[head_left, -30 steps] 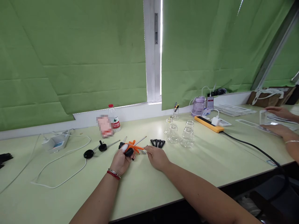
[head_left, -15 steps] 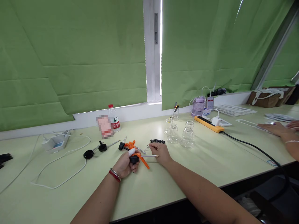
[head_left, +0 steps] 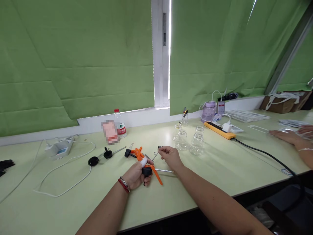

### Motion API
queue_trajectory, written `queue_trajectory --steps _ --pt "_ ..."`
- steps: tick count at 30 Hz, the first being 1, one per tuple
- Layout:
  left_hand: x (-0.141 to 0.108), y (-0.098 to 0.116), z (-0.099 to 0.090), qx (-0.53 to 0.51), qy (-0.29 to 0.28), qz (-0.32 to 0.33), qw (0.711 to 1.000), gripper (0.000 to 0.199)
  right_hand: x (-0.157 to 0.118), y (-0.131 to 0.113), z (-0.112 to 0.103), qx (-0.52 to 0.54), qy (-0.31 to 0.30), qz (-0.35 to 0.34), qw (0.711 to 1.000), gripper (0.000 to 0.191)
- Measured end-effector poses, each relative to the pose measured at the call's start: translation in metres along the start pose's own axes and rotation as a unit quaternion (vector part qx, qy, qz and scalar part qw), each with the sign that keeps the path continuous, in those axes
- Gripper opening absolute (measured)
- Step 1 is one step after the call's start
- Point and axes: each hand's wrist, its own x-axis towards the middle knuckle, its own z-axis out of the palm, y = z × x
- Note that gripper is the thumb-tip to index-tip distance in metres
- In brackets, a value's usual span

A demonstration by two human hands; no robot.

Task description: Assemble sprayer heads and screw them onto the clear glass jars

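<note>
My left hand (head_left: 140, 176), its thumb wrapped in white, is closed round a black round piece (head_left: 147, 171) with an orange arm (head_left: 157, 176) and a thin metal rod (head_left: 164, 170) pointing right. My right hand (head_left: 172, 158) pinches thumb and fingers together beside a slim metal pin (head_left: 155, 156). The fingertips cover whatever is between them. Small black parts (head_left: 160, 147) lie just behind them, mostly hidden. Beyond my left hand lie more orange parts (head_left: 138, 152) with a black cap (head_left: 127, 152). Two black round pieces with rods, one nearer (head_left: 93, 161) and one farther (head_left: 108, 154), lie to the left.
Several clear jars (head_left: 196, 145) stand right of centre, one with tools in it. An orange power strip (head_left: 220, 130) and purple bottle (head_left: 209, 111) are behind them. A water bottle (head_left: 120, 125) stands by the window; a white cable (head_left: 53, 195) loops left. Another person's hands (head_left: 285, 135) work far right.
My left hand has moved slightly right and nearer with the black and orange piece, whose rod now tilts down to the right. My right hand has risen a little over the black parts.
</note>
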Motion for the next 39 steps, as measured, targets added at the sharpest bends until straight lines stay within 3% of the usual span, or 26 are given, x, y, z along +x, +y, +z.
queue_trajectory --steps 9,21,39 --pt "0.001 -0.004 0.008 0.003 -0.025 -0.003 1.0 0.042 -0.006 -0.018 0.001 0.1 -0.031 0.017 0.994 0.026" --pt "0.0 -0.004 0.012 0.007 -0.029 -0.008 1.0 0.043 -0.017 -0.02 0.004 0.081 -0.147 0.03 0.985 0.021" --pt "0.001 -0.004 0.011 0.013 -0.039 -0.007 0.999 0.04 -0.014 -0.02 0.002 0.107 -0.119 0.013 0.987 0.023"
